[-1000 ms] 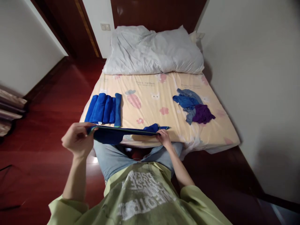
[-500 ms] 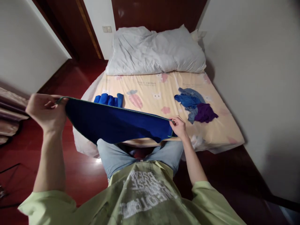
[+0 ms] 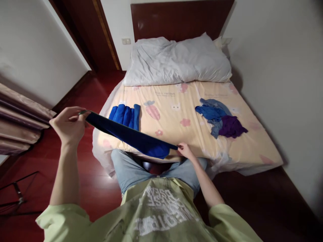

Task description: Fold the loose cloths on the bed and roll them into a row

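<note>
A dark blue cloth (image 3: 133,136) with a thin edge seam is stretched slantwise above the front of the bed, in front of my knees. My left hand (image 3: 70,122) pinches its upper left corner, held higher. Lower down, my right hand (image 3: 186,150) grips the other end between thumb and fingers. Behind the cloth, several blue rolled cloths (image 3: 123,116) lie side by side on the left of the bed. On the right is a loose heap with blue cloths (image 3: 210,111) and a crumpled purple cloth (image 3: 232,127).
The bed (image 3: 171,124) has a pale sheet printed with carrots and cat faces. A grey-white quilt (image 3: 176,62) lies by the dark headboard (image 3: 181,20). At left are a curtain (image 3: 22,117) and a black metal stand (image 3: 19,195) on the red floor.
The cloth has narrowed from a broad hanging sheet to a slim slanted strip. My right hand has gone lower. The view has shifted, so the room appears further right.
</note>
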The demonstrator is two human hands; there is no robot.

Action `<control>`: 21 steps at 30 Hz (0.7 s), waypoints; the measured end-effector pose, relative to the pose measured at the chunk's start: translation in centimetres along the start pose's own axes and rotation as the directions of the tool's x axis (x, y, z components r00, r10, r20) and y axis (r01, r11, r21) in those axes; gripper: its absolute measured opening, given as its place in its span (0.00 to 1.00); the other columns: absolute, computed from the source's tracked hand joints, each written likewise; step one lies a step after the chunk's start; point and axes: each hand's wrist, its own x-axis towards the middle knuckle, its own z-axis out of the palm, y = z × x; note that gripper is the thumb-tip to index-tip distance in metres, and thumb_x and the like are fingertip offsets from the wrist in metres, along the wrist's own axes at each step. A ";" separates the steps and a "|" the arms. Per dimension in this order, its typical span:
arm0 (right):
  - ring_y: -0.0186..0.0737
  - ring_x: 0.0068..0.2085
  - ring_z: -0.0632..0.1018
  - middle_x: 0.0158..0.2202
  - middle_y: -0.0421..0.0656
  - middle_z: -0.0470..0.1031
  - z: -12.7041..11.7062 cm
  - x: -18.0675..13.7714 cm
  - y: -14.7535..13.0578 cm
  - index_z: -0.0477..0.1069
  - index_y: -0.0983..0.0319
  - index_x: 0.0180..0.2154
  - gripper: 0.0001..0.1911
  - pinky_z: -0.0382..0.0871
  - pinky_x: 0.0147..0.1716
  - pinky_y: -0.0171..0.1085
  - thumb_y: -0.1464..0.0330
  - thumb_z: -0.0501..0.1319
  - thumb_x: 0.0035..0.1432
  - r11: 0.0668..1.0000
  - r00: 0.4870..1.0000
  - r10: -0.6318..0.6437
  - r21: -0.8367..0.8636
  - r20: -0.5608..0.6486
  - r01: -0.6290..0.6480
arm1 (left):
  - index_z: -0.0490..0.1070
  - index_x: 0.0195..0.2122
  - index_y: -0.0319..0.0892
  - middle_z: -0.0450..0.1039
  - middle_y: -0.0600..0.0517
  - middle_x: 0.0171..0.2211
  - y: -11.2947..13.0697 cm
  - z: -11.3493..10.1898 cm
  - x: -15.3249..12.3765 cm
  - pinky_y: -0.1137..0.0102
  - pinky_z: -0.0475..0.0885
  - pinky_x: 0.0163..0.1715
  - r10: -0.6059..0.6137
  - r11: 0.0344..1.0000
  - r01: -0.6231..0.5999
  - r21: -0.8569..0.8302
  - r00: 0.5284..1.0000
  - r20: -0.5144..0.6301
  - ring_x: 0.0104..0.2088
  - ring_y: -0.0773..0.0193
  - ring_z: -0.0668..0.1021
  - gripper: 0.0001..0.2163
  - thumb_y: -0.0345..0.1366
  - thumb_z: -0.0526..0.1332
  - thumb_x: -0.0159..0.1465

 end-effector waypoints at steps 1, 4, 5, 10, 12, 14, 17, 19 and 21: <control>0.42 0.32 0.81 0.32 0.46 0.81 1.0 -0.4 0.4 0.77 0.62 0.33 0.09 0.78 0.36 0.40 0.69 0.59 0.51 0.999 1.000 -0.001 0.035 0.013 0.001 | 0.80 0.32 0.38 0.76 0.55 0.25 0.1 -0.7 -0.1 0.76 0.71 0.17 -0.005 1.000 0.005 0.018 1.000 0.001 0.18 0.72 0.74 0.09 0.38 0.71 0.54; 0.44 0.30 0.81 0.28 0.45 0.80 2.7 -1.4 0.7 0.76 0.61 0.34 0.11 0.79 0.34 0.43 0.62 0.60 0.55 0.986 0.999 0.031 0.166 -0.025 -0.026 | 0.81 0.32 0.38 0.78 0.54 0.25 0.0 -2.2 -0.6 0.75 0.72 0.18 -0.025 0.998 0.024 0.054 1.000 0.013 0.19 0.70 0.76 0.08 0.37 0.70 0.55; 0.44 0.27 0.80 0.25 0.44 0.79 2.7 -1.6 0.5 0.75 0.61 0.35 0.13 0.78 0.31 0.43 0.58 0.60 0.57 0.974 0.996 0.064 0.223 -0.057 -0.050 | 0.81 0.32 0.38 0.79 0.53 0.26 -0.2 -2.6 -0.8 0.75 0.73 0.18 -0.030 0.998 0.029 0.054 0.999 0.013 0.20 0.69 0.78 0.08 0.37 0.70 0.56; 0.45 0.25 0.81 0.24 0.44 0.79 -1.6 -1.4 -1.6 0.74 0.62 0.39 0.24 0.80 0.30 0.44 0.47 0.64 0.56 0.894 0.934 0.213 0.444 -0.287 -0.067 | 0.77 0.35 0.39 0.81 0.51 0.32 -2.0 -3.1 -1.3 0.70 0.80 0.23 -0.109 0.994 0.109 0.024 0.994 0.018 0.28 0.60 0.84 0.08 0.39 0.66 0.61; 0.46 0.28 0.83 0.28 0.47 0.81 -4.5 -1.2 -2.6 0.75 0.63 0.40 0.26 0.81 0.34 0.45 0.46 0.66 0.54 0.889 0.874 0.235 0.457 -0.425 -0.016 | 0.76 0.35 0.38 0.80 0.51 0.31 -3.0 -2.9 -1.5 0.69 0.82 0.24 -0.135 0.991 0.135 -0.001 0.991 0.013 0.29 0.60 0.85 0.09 0.39 0.67 0.60; 0.47 0.30 0.84 0.30 0.48 0.82 -7.5 -0.9 -3.5 0.76 0.63 0.40 0.26 0.82 0.38 0.47 0.47 0.68 0.53 0.898 0.801 0.237 0.439 -0.550 0.036 | 0.75 0.34 0.37 0.79 0.51 0.29 -4.1 -2.4 -1.6 0.70 0.82 0.23 -0.158 0.986 0.158 -0.042 0.987 0.021 0.25 0.61 0.83 0.10 0.39 0.68 0.59; 0.46 0.32 0.84 0.32 0.48 0.82 -11.6 -0.6 -4.5 0.76 0.64 0.40 0.26 0.82 0.40 0.47 0.49 0.70 0.53 0.918 0.731 0.191 0.384 -0.655 0.103 | 0.75 0.35 0.35 0.78 0.51 0.27 -5.7 -1.1 -1.9 0.70 0.81 0.22 -0.219 0.965 0.232 -0.125 0.970 0.109 0.21 0.63 0.81 0.11 0.37 0.70 0.58; 0.45 0.32 0.84 0.33 0.47 0.81 -13.9 -0.1 -5.1 0.76 0.64 0.39 0.25 0.82 0.40 0.47 0.49 0.70 0.53 0.935 0.723 0.143 0.332 -0.676 0.125 | 0.75 0.36 0.34 0.78 0.51 0.27 -6.6 0.2 -2.0 0.70 0.81 0.22 -0.263 0.940 0.295 -0.171 0.946 0.187 0.21 0.64 0.80 0.12 0.38 0.71 0.57; 0.45 0.32 0.84 0.32 0.47 0.81 -15.9 0.3 -5.8 0.76 0.64 0.39 0.23 0.82 0.40 0.47 0.50 0.70 0.54 0.954 0.731 0.103 0.276 -0.674 0.120 | 0.74 0.37 0.34 0.78 0.51 0.27 -7.2 1.5 -2.0 0.71 0.81 0.23 -0.293 0.920 0.341 -0.192 0.926 0.239 0.21 0.65 0.80 0.14 0.40 0.72 0.56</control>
